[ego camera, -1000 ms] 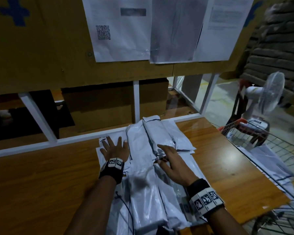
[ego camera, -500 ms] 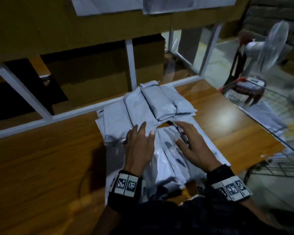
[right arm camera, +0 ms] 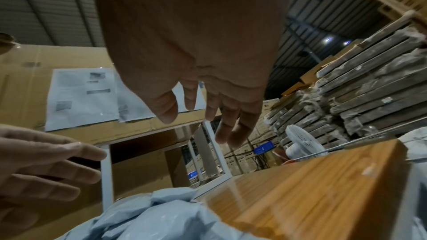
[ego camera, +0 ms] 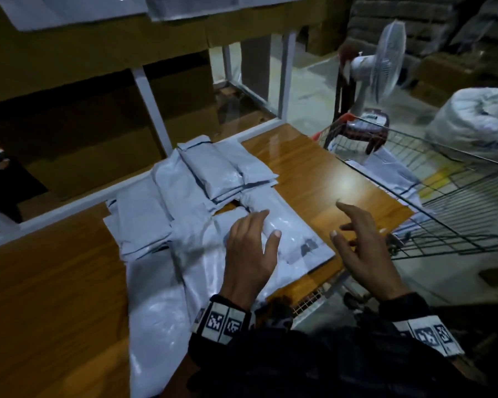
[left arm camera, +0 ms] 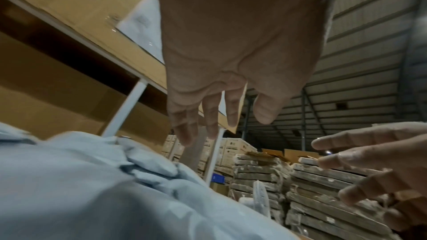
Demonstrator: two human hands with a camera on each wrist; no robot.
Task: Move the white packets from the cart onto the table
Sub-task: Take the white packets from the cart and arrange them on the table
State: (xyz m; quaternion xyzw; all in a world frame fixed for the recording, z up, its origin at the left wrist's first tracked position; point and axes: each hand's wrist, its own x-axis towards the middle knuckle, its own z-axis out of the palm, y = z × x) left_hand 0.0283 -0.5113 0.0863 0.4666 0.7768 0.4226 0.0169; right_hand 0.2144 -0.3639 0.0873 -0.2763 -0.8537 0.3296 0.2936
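White packets (ego camera: 202, 196) piled on worktop (ego camera: 314, 179) under left hand (ego camera: 250, 254), fingers relaxed, empty | right hand (ego camera: 365, 248) spread, empty, nearer cart (ego camera: 454, 208) | remaining packets (ego camera: 397, 170) lie rightward beyond its fingers (ego camera: 350, 209) | judged: right reaches next.

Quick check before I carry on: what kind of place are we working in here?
Most likely a warehouse or packing area. Wrapped flat stacks are piled high under a corrugated roof, stacked cartons stand behind, and white packets lie on a wooden table beside a wire cart.
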